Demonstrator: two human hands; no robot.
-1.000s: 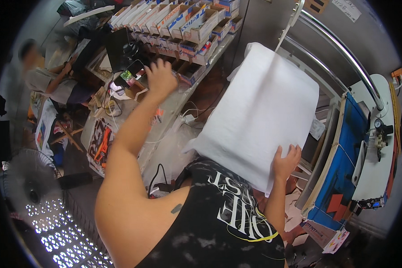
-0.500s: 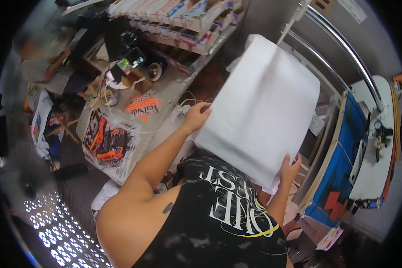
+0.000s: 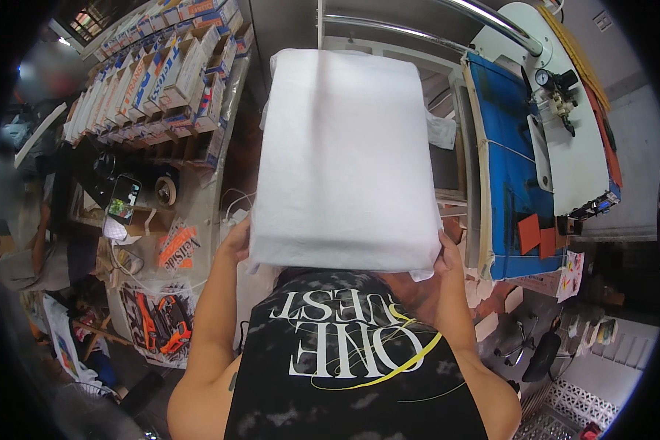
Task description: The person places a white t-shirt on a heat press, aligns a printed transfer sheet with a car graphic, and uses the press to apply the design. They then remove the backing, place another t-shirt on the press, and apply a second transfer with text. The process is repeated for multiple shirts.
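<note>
A white cloth (image 3: 345,158) lies stretched over a rectangular board in the middle of the head view, with a faint shadow band along it and its near edge hanging loose at my waist. My left hand (image 3: 236,239) grips the cloth at the near left corner, fingers partly hidden by it. At the near right corner my right hand (image 3: 445,255) is closed round the cloth's edge, fingertips partly hidden.
A bench (image 3: 214,191) at the left carries stacked cardboard boxes (image 3: 154,77) and a phone (image 3: 125,196). Another person (image 3: 26,260) is at far left. At right are a blue panel (image 3: 507,161), a metal rail (image 3: 425,28), a gauge (image 3: 543,77) and an office chair (image 3: 546,337).
My left hand came down from beside the phone to the cloth's left edge. My right hand stayed at the right edge. The view turned, so the cloth now sits central and upright in frame.
</note>
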